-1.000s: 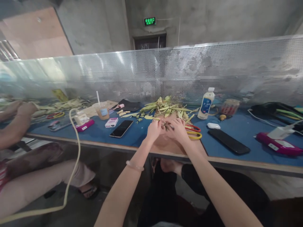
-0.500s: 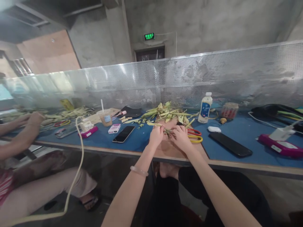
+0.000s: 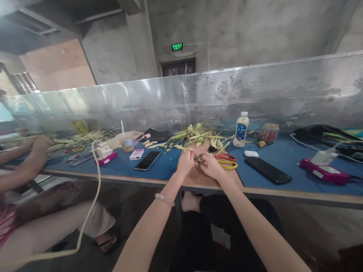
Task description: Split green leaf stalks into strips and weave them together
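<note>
Above a brown board (image 3: pixel 195 179) on the table, my left hand (image 3: pixel 186 162) is closed on a pale green plant stalk (image 3: pixel 183 148) that sticks out toward the upper left. My right hand (image 3: pixel 210 164) is close beside it, fingers pinched at the small leafy green end (image 3: pixel 197 158) between both hands. What the right fingertips grip exactly is too small to see. Just right of that hand lie scissors with yellow (image 3: pixel 229 164) and red handles, and a small black thing (image 3: pixel 212 149). Behind the hands is a heap of pale green stalks and leaves (image 3: pixel 198 134).
On the left are a phone (image 3: pixel 147 160), a small box (image 3: pixel 136 154), a drink cup (image 3: pixel 126 141) and a magenta power strip (image 3: pixel 106 158). To the right stand a bottle (image 3: pixel 241 130) and a jar (image 3: pixel 269 133), with a black phone (image 3: pixel 268 170). A co-worker's hands (image 3: pixel 39 145) are at far left.
My right hand has moved slightly left, nearer my left hand, and more of the scissors' handles shows. The whole view has shifted a little. Both hands remain at the stalk.
</note>
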Demonstrator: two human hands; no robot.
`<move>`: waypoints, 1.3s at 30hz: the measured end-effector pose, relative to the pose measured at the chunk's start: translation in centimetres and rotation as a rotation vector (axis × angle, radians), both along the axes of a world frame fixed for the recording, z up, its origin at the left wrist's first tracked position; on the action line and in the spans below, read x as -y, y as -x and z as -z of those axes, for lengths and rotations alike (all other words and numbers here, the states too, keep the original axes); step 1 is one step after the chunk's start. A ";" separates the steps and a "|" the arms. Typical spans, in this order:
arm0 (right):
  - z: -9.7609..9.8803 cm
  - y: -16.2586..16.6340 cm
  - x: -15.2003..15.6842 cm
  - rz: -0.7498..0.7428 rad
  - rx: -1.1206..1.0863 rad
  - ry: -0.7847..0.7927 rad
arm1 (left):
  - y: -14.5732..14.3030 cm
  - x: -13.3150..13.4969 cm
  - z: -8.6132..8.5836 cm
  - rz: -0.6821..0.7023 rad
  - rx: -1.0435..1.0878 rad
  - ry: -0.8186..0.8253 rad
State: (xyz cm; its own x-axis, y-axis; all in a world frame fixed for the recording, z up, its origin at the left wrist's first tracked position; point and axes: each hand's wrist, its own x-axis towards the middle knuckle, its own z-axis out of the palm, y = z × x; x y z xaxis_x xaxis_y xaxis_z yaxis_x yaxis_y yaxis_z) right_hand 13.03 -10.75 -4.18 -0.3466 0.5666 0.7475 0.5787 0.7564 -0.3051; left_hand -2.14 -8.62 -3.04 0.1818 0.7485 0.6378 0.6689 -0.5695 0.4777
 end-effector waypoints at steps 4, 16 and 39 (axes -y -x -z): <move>-0.1 0.0 0.1 0.041 -0.084 0.011 | 0.0 0.2 0.1 -0.029 -0.022 -0.014; 0.5 0.0 -0.7 0.033 -0.115 -0.064 | -0.2 -0.4 0.4 -0.123 0.019 0.015; 0.2 0.2 -0.9 0.127 -0.197 -0.082 | -0.7 -1.5 0.5 0.170 0.630 0.302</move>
